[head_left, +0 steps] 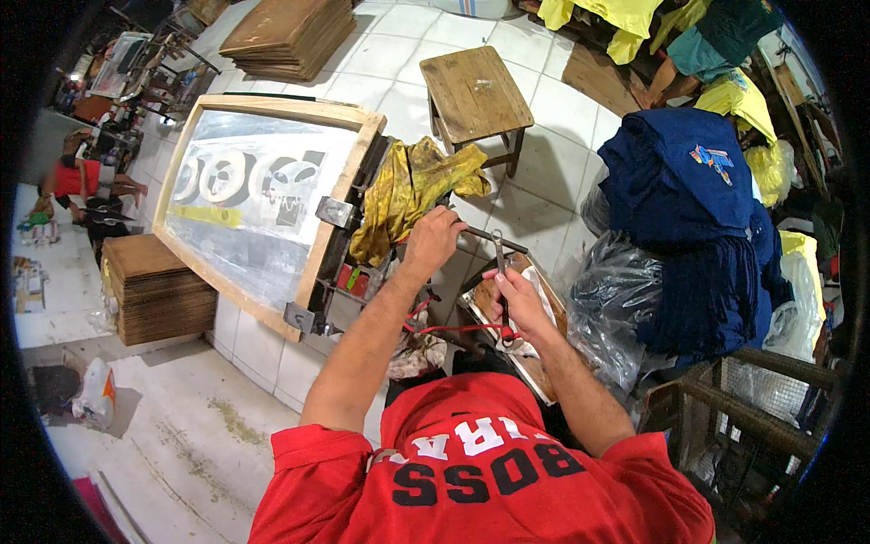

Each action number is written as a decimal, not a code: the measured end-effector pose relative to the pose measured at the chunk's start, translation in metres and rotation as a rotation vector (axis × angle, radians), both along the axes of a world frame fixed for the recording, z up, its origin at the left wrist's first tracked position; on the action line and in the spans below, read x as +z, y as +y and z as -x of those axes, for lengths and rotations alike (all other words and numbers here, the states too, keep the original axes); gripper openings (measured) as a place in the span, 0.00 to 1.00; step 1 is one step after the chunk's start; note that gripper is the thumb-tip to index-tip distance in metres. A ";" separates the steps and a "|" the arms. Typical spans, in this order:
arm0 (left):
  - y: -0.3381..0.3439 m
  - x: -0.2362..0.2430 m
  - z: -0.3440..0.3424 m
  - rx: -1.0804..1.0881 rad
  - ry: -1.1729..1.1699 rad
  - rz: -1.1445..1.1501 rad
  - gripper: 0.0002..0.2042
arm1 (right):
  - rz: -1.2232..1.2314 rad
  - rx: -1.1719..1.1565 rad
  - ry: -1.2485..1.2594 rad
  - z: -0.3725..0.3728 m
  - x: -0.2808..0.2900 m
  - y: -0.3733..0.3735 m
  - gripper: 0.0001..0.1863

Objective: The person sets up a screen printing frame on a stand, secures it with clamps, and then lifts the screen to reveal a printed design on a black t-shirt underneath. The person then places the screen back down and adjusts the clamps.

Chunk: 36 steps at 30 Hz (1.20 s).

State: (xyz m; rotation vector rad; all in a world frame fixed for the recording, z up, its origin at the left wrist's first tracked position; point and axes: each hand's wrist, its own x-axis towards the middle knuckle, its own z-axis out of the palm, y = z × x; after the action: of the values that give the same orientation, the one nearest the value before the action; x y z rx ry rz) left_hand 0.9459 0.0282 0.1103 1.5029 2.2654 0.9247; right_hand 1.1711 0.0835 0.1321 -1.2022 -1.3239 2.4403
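One ring-ended wrench (pixel 500 257) here, and my right fingers (pixel 515 288) are wrapped round its handle, ring end up against or just beside a dark rod (pixel 515 247). My left fingers (pixel 441 218) are curled near the rod's left end; honestly can't tell if they're gripping it. All of that's on my side of the wooden stool (pixel 467 82). Left of the stool is a wood-framed printing screen (pixel 245 190), with a stained yellow rag (pixel 399 195) bunched between them. Right of the stool: a pile of folded navy shirts (pixel 666 181).
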 end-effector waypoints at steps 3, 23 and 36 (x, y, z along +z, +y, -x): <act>-0.001 -0.002 0.010 -0.128 0.035 -0.016 0.10 | -0.009 0.012 -0.028 0.003 0.002 0.003 0.14; -0.161 0.042 -0.080 0.241 -0.084 0.368 0.20 | 0.112 0.009 -0.040 0.001 0.011 0.002 0.15; -0.175 0.036 -0.084 0.170 -0.124 0.155 0.09 | 0.147 0.110 0.014 0.017 0.006 0.006 0.15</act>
State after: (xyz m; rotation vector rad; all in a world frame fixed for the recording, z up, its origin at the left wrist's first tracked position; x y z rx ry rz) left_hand 1.0298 -0.1464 0.1464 1.1715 2.3412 0.8398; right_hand 1.1543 0.0893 0.1376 -1.1701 -1.2583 2.6594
